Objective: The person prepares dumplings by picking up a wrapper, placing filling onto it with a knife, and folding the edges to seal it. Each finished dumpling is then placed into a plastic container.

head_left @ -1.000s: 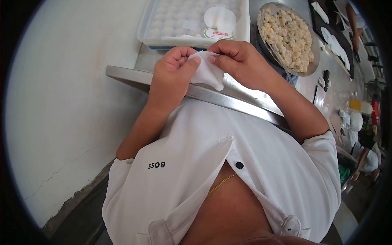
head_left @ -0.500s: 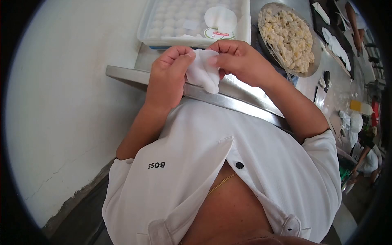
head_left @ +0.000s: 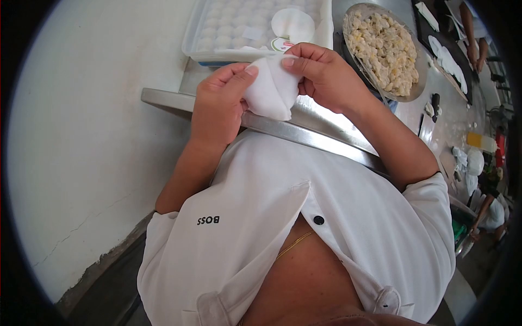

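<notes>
A thin white dough sheet [head_left: 267,92], creased down its middle, hangs between my two hands above the counter's edge. My left hand [head_left: 222,95] pinches its upper left side between thumb and fingers. At the upper right side, my right hand [head_left: 324,73] grips it the same way. Just beyond my hands is a plastic tray [head_left: 190,32] with rows of round white dough balls [head_left: 224,31]. A white disc [head_left: 292,24] and a printed label lie on the tray.
A metal bowl [head_left: 422,81] of chunky pale filling [head_left: 383,51] stands right of the tray. Farther right are a knife [head_left: 435,103], a dark board with white pieces [head_left: 448,65], and a yellow bottle [head_left: 474,140]. Other people work at the far right. A wall [head_left: 87,136] borders the left.
The dough sheet is spread wider and flatter. My hands have moved slightly apart, and my right hand has shifted a little to the right.
</notes>
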